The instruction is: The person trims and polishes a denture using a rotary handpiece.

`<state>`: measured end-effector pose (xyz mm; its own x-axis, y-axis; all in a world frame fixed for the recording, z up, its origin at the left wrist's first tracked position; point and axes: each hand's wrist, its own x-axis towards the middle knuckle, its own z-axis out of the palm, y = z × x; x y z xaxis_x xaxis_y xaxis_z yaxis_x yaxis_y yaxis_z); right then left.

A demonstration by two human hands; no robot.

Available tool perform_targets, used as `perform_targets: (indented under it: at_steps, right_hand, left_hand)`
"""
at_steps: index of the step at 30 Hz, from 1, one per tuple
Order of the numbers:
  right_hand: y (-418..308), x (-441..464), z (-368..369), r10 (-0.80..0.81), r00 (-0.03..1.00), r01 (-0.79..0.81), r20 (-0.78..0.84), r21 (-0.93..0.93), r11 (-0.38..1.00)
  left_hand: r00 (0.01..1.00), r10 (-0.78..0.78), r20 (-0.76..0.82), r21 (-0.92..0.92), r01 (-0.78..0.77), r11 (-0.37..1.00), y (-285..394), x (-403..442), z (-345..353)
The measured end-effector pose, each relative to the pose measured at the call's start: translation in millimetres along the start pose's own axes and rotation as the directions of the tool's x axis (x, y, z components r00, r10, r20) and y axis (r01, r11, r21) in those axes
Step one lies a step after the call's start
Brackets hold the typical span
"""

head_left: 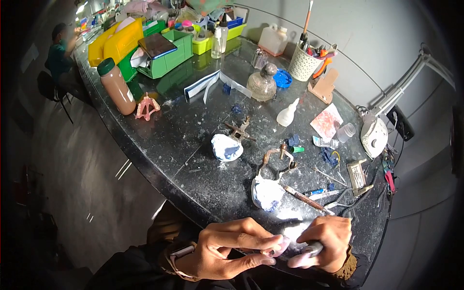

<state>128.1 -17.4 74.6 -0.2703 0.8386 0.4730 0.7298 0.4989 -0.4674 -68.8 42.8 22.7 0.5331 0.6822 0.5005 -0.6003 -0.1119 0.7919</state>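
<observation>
At the upper left of the frame, a person (67,63) sits beside the long dark counter (162,145). Next come a brown bottle (116,88) with a green cap, a yellow bin (123,40), a pink dental frame (147,107) and a green bin (174,54). At centre, a white cast (226,148) sits against a metal fixture. Below it, at bottom centre, the left hand (227,249) is narrowed, thumb and fingertips pinching a small pink piece (279,247) at the near edge. Above that piece, a second white cast (267,195) adjoins a metal frame, with a wood-handled tool (307,199) just to its right. Further up stands a white squeeze bottle (287,115). At the bottom, right of the pink piece, the right hand (331,240) curls around a grey tool (314,248), whose tip is blurred. A white perforated basket (304,64) of tools stands at upper right; a white mask (374,137) lies farther right.
</observation>
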Motion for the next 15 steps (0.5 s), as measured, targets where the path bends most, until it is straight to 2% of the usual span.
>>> perform_targets:
  at_steps: [2, 3, 6, 7, 8, 10, 11, 12, 13, 14, 15]
  right_hand:
    - [-6, 0, -5, 0.213, 0.977, -0.200, -0.027, 0.251, 0.947]
    - [-8, -1, -6, 0.263, 0.965, -0.248, 0.001, 0.327, 0.912]
    - [-20, 4, -3, 0.316, 0.948, -0.304, 0.022, 0.348, 0.887]
    - [-26, 7, -8, 0.419, 0.902, -0.424, 0.101, 0.378, 0.823]
    - [-25, 6, -8, 0.428, 0.898, -0.433, 0.097, 0.354, 0.829]
    - [-27, 6, -7, 0.579, 0.806, -0.567, 0.127, 0.449, 0.691]
    - [-32, 11, -11, 0.641, 0.747, -0.633, 0.179, 0.486, 0.602]
    - [-32, 11, -11, 0.623, 0.762, -0.618, 0.179, 0.487, 0.617]
    - [-32, 10, -10, 0.604, 0.777, -0.602, 0.177, 0.489, 0.631]
    - [-31, 9, -10, 0.585, 0.792, -0.584, 0.174, 0.493, 0.644]
    - [-25, 9, -14, 0.459, 0.854, -0.521, 0.246, 0.423, 0.742]
  left_hand:
    - [0.997, 0.037, -0.064, 0.057, -0.033, 0.998, 1, 0, 4]
    - [0.995, 0.086, -0.059, 0.150, -0.076, 0.986, 1, 3, 4]
    - [0.967, 0.253, -0.039, 0.354, -0.224, 0.908, -10, 6, 9]
    - [0.967, 0.253, -0.028, 0.394, -0.222, 0.892, -14, 6, 11]
    - [0.966, 0.256, -0.035, 0.392, -0.222, 0.893, -19, 6, 13]
    - [0.963, 0.264, -0.048, 0.393, -0.225, 0.891, -24, 8, 16]
    - [0.977, 0.215, 0.007, 0.379, -0.202, 0.903, -18, 12, 13]
    - [0.992, 0.125, 0.023, 0.230, -0.127, 0.965, -21, 7, 9]
    - [0.998, -0.010, -0.059, -0.009, 0.009, 1.000, -18, 8, 11]
    - [0.981, -0.161, -0.105, -0.252, 0.130, 0.959, -12, 10, 14]
    - [0.966, -0.235, -0.112, -0.267, 0.198, 0.943, -7, 15, 14]
